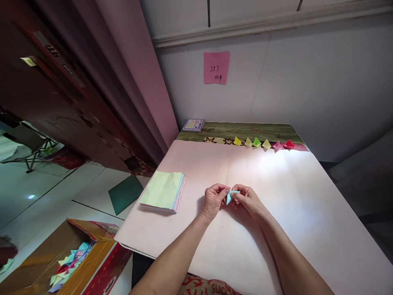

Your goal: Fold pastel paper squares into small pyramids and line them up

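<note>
Between my two hands, just above the pale pink table cover, is a small folded piece of light blue paper (229, 199). My left hand (215, 199) pinches its left side between thumb and fingers. From the other side, my right hand (247, 199) grips it, with the thumb lying across the top. A pointed flap sticks out to the right past the thumb. Parts of the paper are hidden behind the fingers. To the left of my hands lies a stack of square coloured paper (162, 189), light green on top.
Several small folded paper shapes (256, 142) stand in a row along the far edge. A pack (194, 124) lies at the back left corner. On the floor at left, a cardboard box (101, 250) holds many folded papers. A pink note (216, 67) hangs on the wall.
</note>
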Available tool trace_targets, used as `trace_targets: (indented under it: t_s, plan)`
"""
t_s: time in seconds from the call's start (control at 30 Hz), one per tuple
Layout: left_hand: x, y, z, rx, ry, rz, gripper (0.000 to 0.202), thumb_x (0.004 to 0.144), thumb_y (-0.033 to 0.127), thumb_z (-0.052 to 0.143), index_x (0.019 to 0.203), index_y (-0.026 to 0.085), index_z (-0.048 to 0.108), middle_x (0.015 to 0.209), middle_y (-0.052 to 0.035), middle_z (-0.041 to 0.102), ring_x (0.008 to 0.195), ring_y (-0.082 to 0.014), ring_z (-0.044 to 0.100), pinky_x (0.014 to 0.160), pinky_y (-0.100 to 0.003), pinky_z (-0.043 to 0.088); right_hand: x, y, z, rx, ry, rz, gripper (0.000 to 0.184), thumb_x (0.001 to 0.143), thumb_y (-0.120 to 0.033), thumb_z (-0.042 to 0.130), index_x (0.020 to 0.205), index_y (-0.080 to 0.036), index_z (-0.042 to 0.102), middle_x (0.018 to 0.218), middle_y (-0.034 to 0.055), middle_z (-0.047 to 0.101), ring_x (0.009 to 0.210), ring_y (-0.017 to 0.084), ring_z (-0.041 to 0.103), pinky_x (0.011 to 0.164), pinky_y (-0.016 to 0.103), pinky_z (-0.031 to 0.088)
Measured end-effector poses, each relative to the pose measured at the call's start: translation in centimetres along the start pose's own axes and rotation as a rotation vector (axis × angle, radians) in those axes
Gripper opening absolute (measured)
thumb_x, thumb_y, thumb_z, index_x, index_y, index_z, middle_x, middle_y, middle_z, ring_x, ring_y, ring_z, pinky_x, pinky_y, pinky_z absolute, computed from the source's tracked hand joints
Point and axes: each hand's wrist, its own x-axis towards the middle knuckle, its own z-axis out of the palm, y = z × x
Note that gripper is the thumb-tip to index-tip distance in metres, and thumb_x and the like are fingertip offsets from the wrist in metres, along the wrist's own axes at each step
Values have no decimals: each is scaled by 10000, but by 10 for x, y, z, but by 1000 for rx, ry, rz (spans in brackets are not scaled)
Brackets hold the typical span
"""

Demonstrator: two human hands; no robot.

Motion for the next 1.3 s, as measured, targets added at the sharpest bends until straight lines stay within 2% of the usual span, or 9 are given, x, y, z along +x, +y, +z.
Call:
trace_targets:
  t_s: [0.17, 0.37, 0.5, 0.6, 0.73, 0.83, 0.97, 1.2, 1.3]
  plan:
    - [-3, 2, 2, -30, -23, 19, 401, 770, 481, 698, 1005, 162, 640, 583, 38, 568, 470, -72, 485, 457, -189, 377, 1, 3, 2, 24, 67, -57, 280, 719, -386, 739, 666, -201, 536, 503, -50, 515, 498, 120, 501, 502, 238, 386]
    - [-4, 2, 2, 96, -80, -61, 372, 718, 503, 727, 804, 160, 610, 581, 24, 584, 418, -66, 470, 370, -173, 304, 4, 3, -5, 22, 121, -102, 339, 694, -479, 775, 704, -188, 602, 601, 7, 641, 543, 148, 566, 532, 269, 443]
    - [-4, 6, 3, 89, -77, -64, 329, 722, 468, 726, 734, 162, 608, 536, 33, 569, 408, -55, 441, 389, -176, 308, 4, 2, -8, -84, 116, -143, 339, 685, -482, 790, 775, -171, 691, 699, 49, 689, 666, 196, 632, 650, 326, 509]
    - [-4, 8, 3, 95, -130, -65, 293, 723, 432, 729, 722, 159, 621, 521, 36, 563, 415, -57, 443, 416, -184, 336, 4, 3, -8, -120, 131, -169, 322, 684, -475, 790, 760, -172, 713, 738, 66, 706, 707, 218, 649, 697, 351, 519]
    - [-5, 6, 2, 97, -160, -66, 266, 755, 416, 700, 748, 162, 622, 536, 29, 571, 421, -61, 448, 407, -182, 326, 3, 4, -5, -49, 143, -152, 266, 694, -433, 786, 712, -180, 706, 685, 50, 688, 639, 198, 624, 649, 341, 497]
    - [-5, 2, 1, 108, -161, -61, 276, 797, 440, 654, 784, 168, 613, 564, 20, 591, 422, -65, 451, 385, -178, 310, 4, 4, -6, -45, 225, -160, 237, 678, -403, 793, 662, -188, 693, 631, 24, 638, 604, 170, 563, 613, 318, 454]
    - [-5, 0, 1, 128, -143, -75, 308, 802, 469, 643, 745, 172, 582, 592, 12, 615, 419, -67, 466, 382, -181, 323, 6, 4, -7, -41, 276, -170, 232, 680, -399, 781, 664, -193, 675, 641, 11, 606, 589, 145, 500, 584, 292, 413]
    - [-2, -1, 5, -37, 48, -53, 348, 766, 501, 680, 765, 182, 541, 520, 54, 528, 420, -67, 444, 420, -183, 320, 2, -1, -3, -245, 77, -127, 218, 774, -361, 641, 657, -188, 579, 560, -15, 572, 546, 133, 523, 557, 251, 394]
    - [-1, 1, 3, -130, 80, -35, 334, 758, 487, 696, 803, 193, 542, 567, 64, 511, 462, -65, 429, 456, -184, 327, 2, 1, -4, -258, 99, -148, 239, 788, -384, 647, 673, -181, 595, 586, -13, 578, 555, 126, 514, 555, 241, 385]
